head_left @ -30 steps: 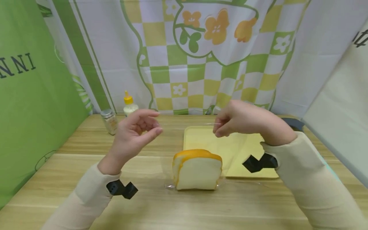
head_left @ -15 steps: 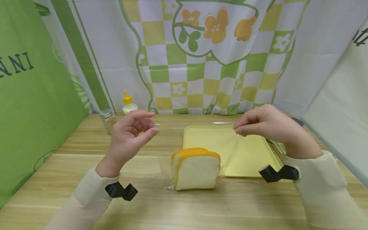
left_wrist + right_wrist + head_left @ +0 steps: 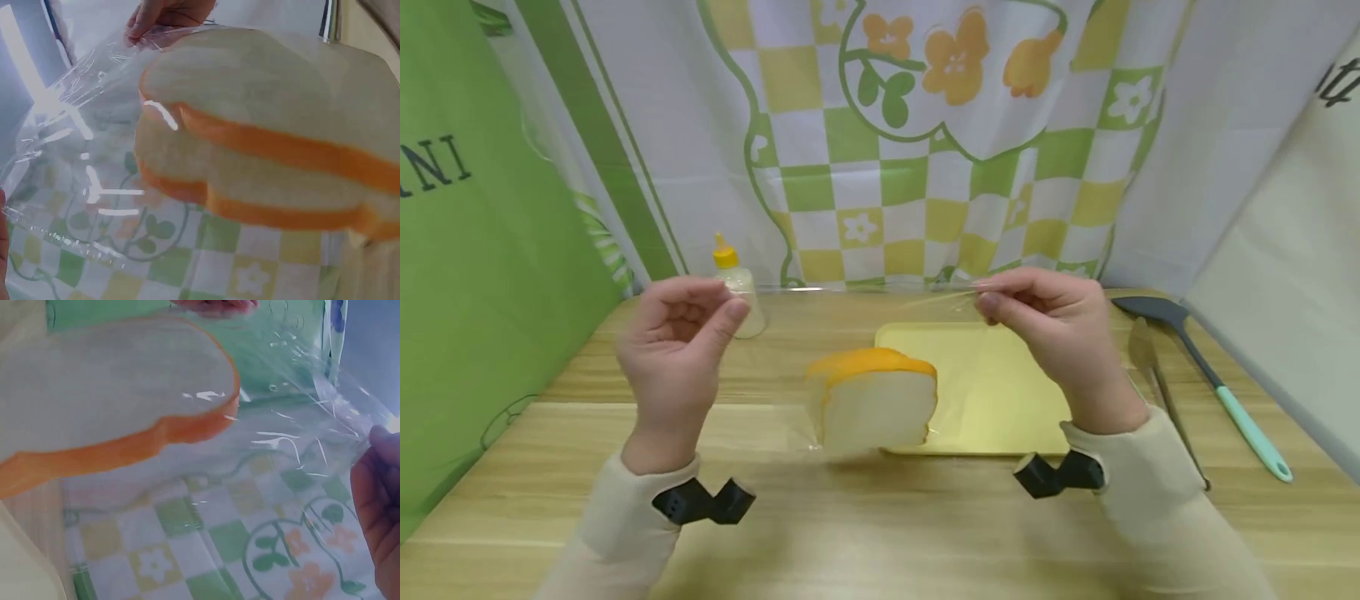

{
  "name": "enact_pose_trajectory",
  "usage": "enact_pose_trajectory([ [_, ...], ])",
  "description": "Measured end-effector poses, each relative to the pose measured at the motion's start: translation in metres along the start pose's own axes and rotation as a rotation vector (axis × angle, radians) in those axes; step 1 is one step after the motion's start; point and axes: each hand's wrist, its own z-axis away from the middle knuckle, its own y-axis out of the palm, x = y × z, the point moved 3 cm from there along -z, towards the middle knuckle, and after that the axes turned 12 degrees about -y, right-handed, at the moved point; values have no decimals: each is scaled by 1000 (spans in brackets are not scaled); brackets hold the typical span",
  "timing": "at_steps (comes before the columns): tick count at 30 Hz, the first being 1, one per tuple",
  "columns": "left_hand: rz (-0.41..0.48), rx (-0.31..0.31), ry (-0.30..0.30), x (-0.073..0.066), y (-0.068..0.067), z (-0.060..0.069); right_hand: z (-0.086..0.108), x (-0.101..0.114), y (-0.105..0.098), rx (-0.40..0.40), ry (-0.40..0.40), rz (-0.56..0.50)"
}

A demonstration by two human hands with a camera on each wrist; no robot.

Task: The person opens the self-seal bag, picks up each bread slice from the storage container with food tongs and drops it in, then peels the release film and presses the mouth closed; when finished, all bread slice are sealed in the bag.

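Two slices of bread with orange crusts stand together inside a clear plastic bag. In the head view they look raised off the table, with a shadow below and some blur. My left hand pinches the bag's upper left corner between thumb and fingers. At the upper right corner my right hand pinches the film too, and the bag's top edge stretches taut between them. Glare on the plastic shows in both wrist views. Only a sliver of the left hand enters the left wrist view.
Behind the bread lies a yellow tray on the wooden table. A yellow-capped squeeze bottle stands behind my left hand. On the right are a turner with a mint handle and another long-handled utensil. A patterned curtain hangs behind.
The right hand moved out to the right, then back left. The left hand shifted left. The bag with the bread has risen and moved left, and its top edge is now taut.
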Motion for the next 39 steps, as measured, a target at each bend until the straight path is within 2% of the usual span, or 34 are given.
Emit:
enact_pose_trajectory([
  [3,88,-93,28,-13,-10,-2,-2,-2,19,14,-31,-75],
  [5,141,-122,37,-20,-17,-4,-2,-5,30,20,-3,-131],
  [8,181,-135,9,-25,-29,-9,-1,-14,43,21,101,-193],
  [10,206,-129,-71,-19,-39,-15,-1,-25,50,27,206,-193],
  [12,208,-129,-182,-6,-49,-20,1,-41,56,36,316,-182],
  [15,161,-140,-363,24,-65,-24,7,-68,64,56,459,-137],
  [17,92,-154,-437,44,-75,-23,12,-86,67,61,513,-90],
  [20,6,-166,-501,67,-85,-23,17,-109,70,46,563,-30],
  [25,-76,-176,-617,97,-90,-26,26,-144,73,-30,643,-18],
  [30,-173,-129,-758,124,-93,-25,39,-169,76,-96,745,-11],
  [34,-250,-96,-829,143,-97,-20,52,-185,79,-131,814,3],
  [39,-304,-99,-890,163,-104,-11,65,-197,81,-147,874,40],
])
